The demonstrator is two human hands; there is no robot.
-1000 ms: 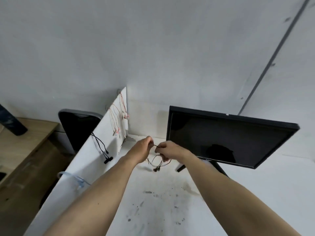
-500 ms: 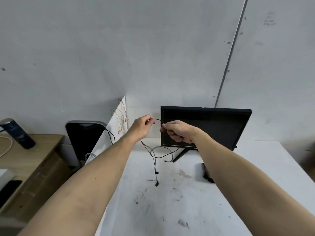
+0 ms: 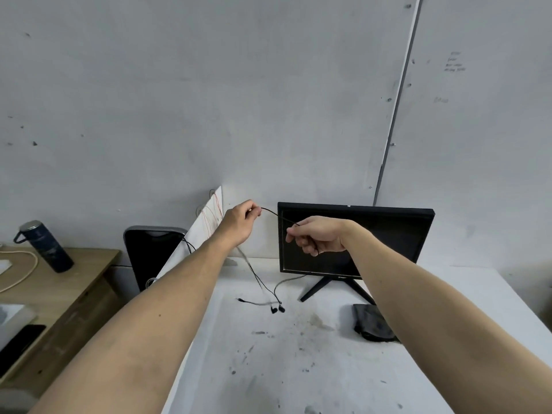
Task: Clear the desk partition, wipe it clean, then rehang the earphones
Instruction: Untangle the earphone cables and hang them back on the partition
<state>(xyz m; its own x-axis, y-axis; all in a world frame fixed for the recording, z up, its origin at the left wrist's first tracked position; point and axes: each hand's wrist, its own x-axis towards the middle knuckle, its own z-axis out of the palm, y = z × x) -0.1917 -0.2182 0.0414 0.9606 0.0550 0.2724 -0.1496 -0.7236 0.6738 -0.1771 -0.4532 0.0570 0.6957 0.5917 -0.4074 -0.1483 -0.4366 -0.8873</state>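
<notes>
The black earphones [image 3: 270,289] hang in the air above the white desk [image 3: 298,369], their cable stretched between both hands, the two earbuds dangling down just above the desktop. The left hand [image 3: 239,224] pinches one end of the cable beside the white partition [image 3: 191,237]; the right hand [image 3: 318,239] grips it in front of the black monitor [image 3: 388,234]. Thin reddish earphones [image 3: 213,215] hang on the partition. A dark cloth [image 3: 372,327] lies on the desk near the monitor stand.
</notes>
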